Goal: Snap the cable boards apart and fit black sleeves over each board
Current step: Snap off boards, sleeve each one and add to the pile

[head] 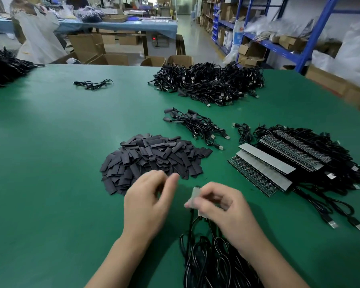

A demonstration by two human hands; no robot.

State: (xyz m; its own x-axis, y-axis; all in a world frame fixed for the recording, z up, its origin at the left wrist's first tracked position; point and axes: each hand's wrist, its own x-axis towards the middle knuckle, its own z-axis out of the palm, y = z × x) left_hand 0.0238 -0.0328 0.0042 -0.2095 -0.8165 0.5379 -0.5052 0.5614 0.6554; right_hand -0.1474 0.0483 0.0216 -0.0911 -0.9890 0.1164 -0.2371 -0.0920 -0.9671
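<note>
My right hand point(220, 206) grips a short strip of cable boards point(194, 194) with a pale backing, and black cables point(208, 256) hang from it toward me. My left hand point(148, 196) hovers just left of the strip at the near edge of the pile of flat black sleeves point(152, 159), fingers loosely curled and blurred; whether it holds a sleeve is unclear. To the right lie uncut board strips point(264, 169) with their cables.
A small bunch of sleeved cables point(197, 125) lies behind the sleeve pile, and a large heap of cables point(208, 82) sits further back. A loose cable point(94, 84) lies far left. The green table point(50, 163) ends at cardboard boxes point(339, 84) and shelving.
</note>
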